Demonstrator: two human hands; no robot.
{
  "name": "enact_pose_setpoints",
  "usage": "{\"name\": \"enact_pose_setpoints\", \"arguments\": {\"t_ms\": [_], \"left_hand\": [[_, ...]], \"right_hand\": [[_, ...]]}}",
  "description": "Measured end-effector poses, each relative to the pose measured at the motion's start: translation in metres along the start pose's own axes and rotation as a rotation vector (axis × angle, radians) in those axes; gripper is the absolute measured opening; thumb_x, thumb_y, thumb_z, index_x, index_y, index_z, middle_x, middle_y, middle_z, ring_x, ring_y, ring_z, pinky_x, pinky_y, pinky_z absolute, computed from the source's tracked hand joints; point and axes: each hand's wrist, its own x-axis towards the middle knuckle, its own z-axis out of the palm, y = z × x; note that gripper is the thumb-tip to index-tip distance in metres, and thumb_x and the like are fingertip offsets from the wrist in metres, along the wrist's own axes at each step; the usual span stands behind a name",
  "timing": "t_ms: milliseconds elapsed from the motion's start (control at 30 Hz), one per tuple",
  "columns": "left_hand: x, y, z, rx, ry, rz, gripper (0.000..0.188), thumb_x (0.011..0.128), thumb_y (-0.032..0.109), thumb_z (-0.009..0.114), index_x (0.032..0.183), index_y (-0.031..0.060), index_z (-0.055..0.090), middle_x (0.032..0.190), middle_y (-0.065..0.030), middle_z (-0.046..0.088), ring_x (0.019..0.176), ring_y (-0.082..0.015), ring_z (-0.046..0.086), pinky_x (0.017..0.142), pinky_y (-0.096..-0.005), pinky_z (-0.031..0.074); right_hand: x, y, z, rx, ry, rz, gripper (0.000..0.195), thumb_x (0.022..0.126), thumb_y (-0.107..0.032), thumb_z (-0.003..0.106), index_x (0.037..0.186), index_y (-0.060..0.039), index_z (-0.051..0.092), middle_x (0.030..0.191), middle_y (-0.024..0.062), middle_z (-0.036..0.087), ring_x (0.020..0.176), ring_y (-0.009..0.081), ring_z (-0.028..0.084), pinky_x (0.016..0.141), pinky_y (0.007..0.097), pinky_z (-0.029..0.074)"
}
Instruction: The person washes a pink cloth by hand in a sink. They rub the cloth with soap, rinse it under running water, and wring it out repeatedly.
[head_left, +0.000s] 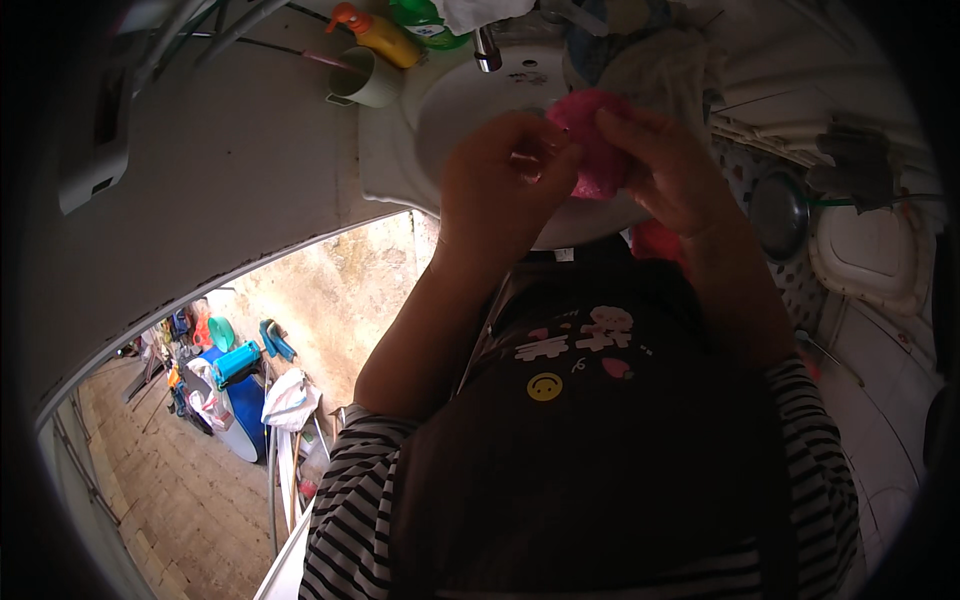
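Note:
Over a white washbasin (450, 112), my right hand (671, 169) grips a soft pink cloth or sponge (596, 142), its thumb across the top. My left hand (514, 165) is at the left side of the pink thing, thumb and fingertips bent together; whether they pinch its edge is too dark to tell. A metal faucet (487, 52) stands at the basin's far side. Left of it are a green bottle (431, 26), a yellow bottle with an orange pump (379, 37) and a pale green cup (367, 79) with a pink-handled item in it.
Grey cloths (660, 67) hang or lie beyond the basin's right side. A red thing (656, 241) is below my right wrist. At the right are a round metal basin (780, 214) and a pale plastic basin (866, 251). An opening at lower left shows a blue barrel (246, 412) outside.

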Motion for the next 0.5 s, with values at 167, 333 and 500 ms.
{"name": "enact_pose_setpoints", "arguments": {"t_ms": [167, 333, 500], "left_hand": [[0.003, 0.003, -0.005, 0.117, -0.038, -0.051, 0.018, 0.074, 0.017, 0.066, 0.082, 0.0013, 0.061, 0.072, -0.0061, 0.062, 0.067, -0.0128, 0.06, 0.062, -0.025, 0.047], [0.004, 0.001, -0.005, 0.086, -0.077, -0.065, 0.017, 0.075, 0.014, 0.064, 0.084, -0.0001, 0.061, 0.072, -0.0066, 0.062, 0.068, -0.0125, 0.06, 0.063, -0.0246, 0.047], [0.019, -0.014, -0.008, 0.124, -0.111, -0.069, 0.017, 0.081, 0.013, 0.06, 0.087, -0.0031, 0.06, 0.076, -0.0072, 0.064, 0.071, -0.0116, 0.06, 0.066, -0.0233, 0.048]], "right_hand": [[0.002, 0.002, -0.002, -0.003, 0.013, -0.011, 0.034, 0.086, -0.024, 0.059, 0.105, 0.0037, 0.055, 0.096, 0.0109, 0.06, 0.088, 0.0183, 0.06, 0.077, 0.0305, 0.05], [0.0, -0.001, 0.002, 0.023, -0.03, 0.005, 0.034, 0.086, -0.024, 0.059, 0.106, 0.0037, 0.054, 0.098, 0.0113, 0.059, 0.088, 0.0177, 0.06, 0.076, 0.0305, 0.05], [0.008, 0.001, -0.008, 0.081, -0.083, 0.004, 0.037, 0.086, -0.027, 0.057, 0.106, 0.0039, 0.053, 0.099, 0.0134, 0.058, 0.091, 0.0212, 0.059, 0.078, 0.0339, 0.05]]}}
